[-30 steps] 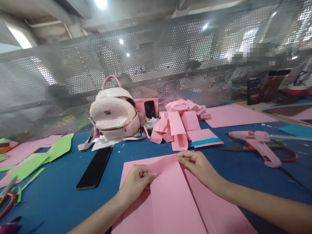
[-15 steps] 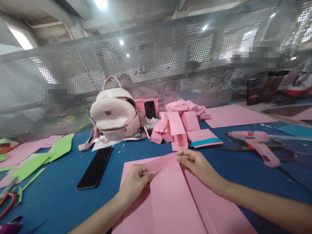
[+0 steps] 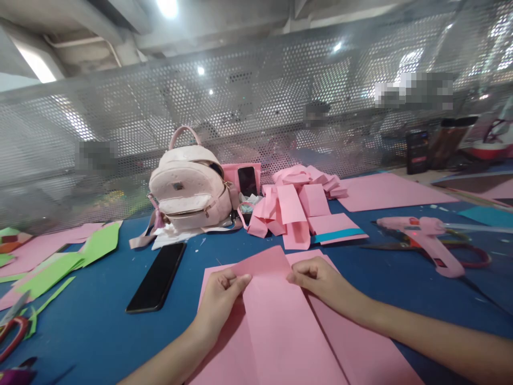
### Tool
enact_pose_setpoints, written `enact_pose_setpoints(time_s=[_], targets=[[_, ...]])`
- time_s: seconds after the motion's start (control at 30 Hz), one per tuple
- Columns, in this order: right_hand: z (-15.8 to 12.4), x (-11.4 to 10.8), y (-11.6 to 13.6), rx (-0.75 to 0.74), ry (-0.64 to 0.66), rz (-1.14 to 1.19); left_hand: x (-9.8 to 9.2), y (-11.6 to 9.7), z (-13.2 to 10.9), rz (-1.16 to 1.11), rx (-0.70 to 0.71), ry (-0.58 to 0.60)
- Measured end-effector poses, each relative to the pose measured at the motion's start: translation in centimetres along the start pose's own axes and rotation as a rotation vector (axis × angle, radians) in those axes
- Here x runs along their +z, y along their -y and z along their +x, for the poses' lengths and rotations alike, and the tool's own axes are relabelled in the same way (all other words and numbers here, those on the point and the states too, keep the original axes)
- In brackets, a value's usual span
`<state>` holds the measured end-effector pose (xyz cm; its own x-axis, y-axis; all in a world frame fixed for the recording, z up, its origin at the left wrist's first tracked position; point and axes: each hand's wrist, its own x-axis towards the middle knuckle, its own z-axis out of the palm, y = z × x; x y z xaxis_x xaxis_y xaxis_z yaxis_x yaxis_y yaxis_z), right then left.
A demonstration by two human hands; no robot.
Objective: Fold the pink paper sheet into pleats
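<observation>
A folded pink paper (image 3: 276, 321) lies before me on top of a wider pink sheet (image 3: 212, 275). My left hand (image 3: 222, 297) pinches the left edge of the folded paper between thumb and fingers. On the opposite edge, my right hand (image 3: 318, 278) is closed with thumb and fingertips gripping the paper. Between the hands the far end of the paper is bent up from the sheet beneath. The fingers hide parts of both edges.
A black phone (image 3: 156, 278) and a pale backpack (image 3: 192, 187) stand left of centre. Behind the hands is a heap of folded pink paper (image 3: 292, 203). A pink glue gun (image 3: 428, 235) lies right, over scissors (image 3: 476, 255). Red-handled scissors (image 3: 16, 331) and green paper (image 3: 96, 246) lie left.
The far end of the folded paper has been raised and bent up. My right hand has slid slightly nearer along its edge; my left hand has risen a little with the other edge.
</observation>
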<state>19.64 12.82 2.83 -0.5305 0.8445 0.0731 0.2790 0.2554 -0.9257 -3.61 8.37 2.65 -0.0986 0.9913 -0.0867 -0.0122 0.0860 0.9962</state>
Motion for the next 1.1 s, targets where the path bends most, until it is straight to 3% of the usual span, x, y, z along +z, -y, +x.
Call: enact_pose_setpoints(time_s=[0.07,0.2,0.4,0.57,0.77,0.93,1.1], targets=[[0.1,0.0,0.0,-0.016,0.007,-0.027,-0.1,-0.1,0.0,0.013,0.026,-0.018],[0.0,0.3,0.0,0.087,0.048,-0.042,-0.3,-0.2,0.2,0.050,0.070,-0.049],[0.0,0.2,0.3,0.005,0.020,-0.119,-0.9,0.6,0.5,0.049,0.071,-0.056],[-0.3,0.4,0.4,0.152,0.048,-0.168,-1.1,0.7,0.8,0.013,0.055,-0.051],[-0.2,0.1,0.0,0.054,0.073,-0.143,-1.1,0.0,1.1,-0.058,0.056,-0.107],[-0.2,0.1,0.1,0.143,0.110,-0.137,-1.0,-0.7,1.3,-0.120,0.042,-0.130],[0.0,0.1,0.3,0.087,0.106,-0.106,-1.3,-0.8,1.6,-0.142,0.052,-0.156]])
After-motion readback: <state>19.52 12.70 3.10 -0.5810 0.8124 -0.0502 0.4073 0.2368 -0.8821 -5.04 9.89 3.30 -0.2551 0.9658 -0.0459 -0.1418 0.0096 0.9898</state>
